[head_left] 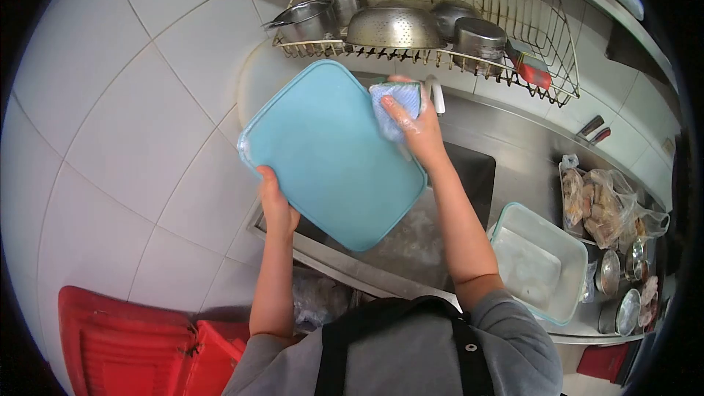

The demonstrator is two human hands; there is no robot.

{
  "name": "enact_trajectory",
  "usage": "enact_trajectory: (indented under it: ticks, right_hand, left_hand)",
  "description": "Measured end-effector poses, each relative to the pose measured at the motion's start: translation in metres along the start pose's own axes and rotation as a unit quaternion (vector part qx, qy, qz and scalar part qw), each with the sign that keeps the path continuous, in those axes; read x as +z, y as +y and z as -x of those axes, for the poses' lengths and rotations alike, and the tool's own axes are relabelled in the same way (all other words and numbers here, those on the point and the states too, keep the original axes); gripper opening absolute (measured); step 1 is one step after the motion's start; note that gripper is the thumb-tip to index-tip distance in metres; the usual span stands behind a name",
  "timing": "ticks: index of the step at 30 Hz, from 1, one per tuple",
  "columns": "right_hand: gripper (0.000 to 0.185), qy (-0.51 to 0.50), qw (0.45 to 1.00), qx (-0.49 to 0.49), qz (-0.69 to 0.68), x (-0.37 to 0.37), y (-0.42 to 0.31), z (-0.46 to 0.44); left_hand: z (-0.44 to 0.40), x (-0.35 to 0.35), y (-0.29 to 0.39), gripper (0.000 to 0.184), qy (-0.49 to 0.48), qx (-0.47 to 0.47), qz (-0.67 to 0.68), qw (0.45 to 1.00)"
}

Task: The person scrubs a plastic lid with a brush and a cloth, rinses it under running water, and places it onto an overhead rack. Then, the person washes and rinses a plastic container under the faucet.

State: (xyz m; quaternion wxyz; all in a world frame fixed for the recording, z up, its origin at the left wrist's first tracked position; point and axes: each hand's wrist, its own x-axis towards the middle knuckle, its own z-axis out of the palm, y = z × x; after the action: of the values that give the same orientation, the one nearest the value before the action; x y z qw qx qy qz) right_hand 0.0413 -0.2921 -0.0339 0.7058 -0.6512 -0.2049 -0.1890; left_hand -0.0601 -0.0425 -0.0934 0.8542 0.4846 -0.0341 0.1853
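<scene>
A large light-blue rectangular lid [330, 158] with rounded corners is held tilted above the sink [414, 246]. My left hand [277, 204] grips its lower left edge, thumb on the upper face and the other fingers hidden behind. In my right hand [419, 121] is a blue-and-white sponge [394, 108], with wet suds on the fingers. The sponge is at the lid's upper right edge. A bit of foam also shows at the lid's left corner.
Right of the sink, a pale rectangular container [539, 264] stands on the steel counter [528, 169]. Beyond it are bags of food [601, 202] and several metal bowls [609, 271]. A wire rack [411, 51] with pots and a colander [394, 26] hangs above. A red plastic bin [125, 345] stands lower left.
</scene>
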Motion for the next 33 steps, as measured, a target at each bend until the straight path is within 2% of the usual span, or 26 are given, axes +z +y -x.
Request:
enact_trajectory:
  ticks: [2,4,5,6,7,9,11,14,17,20,23,26,29,32,33]
  right_hand:
    - [0.047,0.001,0.995,-0.004,-0.105,0.013,-0.003,0.000]
    - [0.040,0.052,0.991,-0.123,0.032,0.030,0.021,0.001]
    - [0.038,0.105,0.959,-0.197,0.177,0.035,0.029,0.004]
    - [0.036,0.155,0.897,-0.267,0.317,0.040,0.033,0.007]
    - [0.035,0.123,0.912,-0.189,0.342,0.043,0.036,0.015]
    - [0.037,0.083,0.942,-0.168,0.278,0.056,0.049,0.031]
    - [0.039,0.065,0.927,-0.231,0.288,0.081,0.026,0.064]
    - [0.042,-0.010,0.916,-0.283,0.286,0.098,0.043,0.083]
    - [0.041,0.088,0.928,-0.211,0.293,0.076,0.065,0.027]
    - [0.027,0.090,0.921,-0.248,0.286,0.077,0.047,0.023]
    - [0.025,0.013,0.940,-0.264,0.214,0.093,0.037,0.055]
    - [0.026,0.078,0.922,-0.216,0.312,0.069,0.072,0.011]
    - [0.030,0.046,0.915,-0.221,0.336,0.076,0.051,0.014]
    - [0.028,-0.023,0.939,-0.264,0.219,0.102,0.012,0.048]
    - [0.029,-0.020,0.934,-0.259,0.245,0.096,0.015,0.040]
  left_hand:
    - [0.000,0.001,-0.007,0.077,-0.020,-0.006,0.036,0.999]
    - [0.004,0.009,-0.011,0.077,-0.029,-0.022,0.051,0.998]
    - [0.006,0.012,-0.013,0.078,-0.035,-0.029,0.059,0.997]
    - [0.009,0.013,-0.015,0.078,-0.034,-0.040,0.070,0.996]
    - [0.011,0.013,-0.019,0.079,-0.033,-0.050,0.081,0.995]
    - [0.008,0.012,-0.027,0.080,-0.039,-0.064,0.098,0.992]
    - [0.009,0.012,-0.037,0.080,-0.048,-0.082,0.111,0.989]
    - [0.013,0.021,-0.043,0.081,-0.083,-0.082,0.085,0.989]
    - [0.018,0.018,-0.039,0.081,-0.094,-0.091,0.082,0.988]
    - [0.018,0.019,-0.045,0.083,-0.082,-0.091,0.047,0.991]
    - [0.012,0.023,-0.038,0.084,-0.099,-0.047,0.015,0.994]
    - [0.017,0.015,-0.036,0.071,-0.111,-0.090,0.080,0.987]
    - [0.016,0.013,-0.043,0.053,-0.064,-0.090,-0.014,0.994]
    - [0.005,0.000,-0.045,0.054,-0.117,-0.109,-0.048,0.986]
    - [0.008,0.000,-0.042,0.055,-0.105,-0.122,-0.041,0.986]
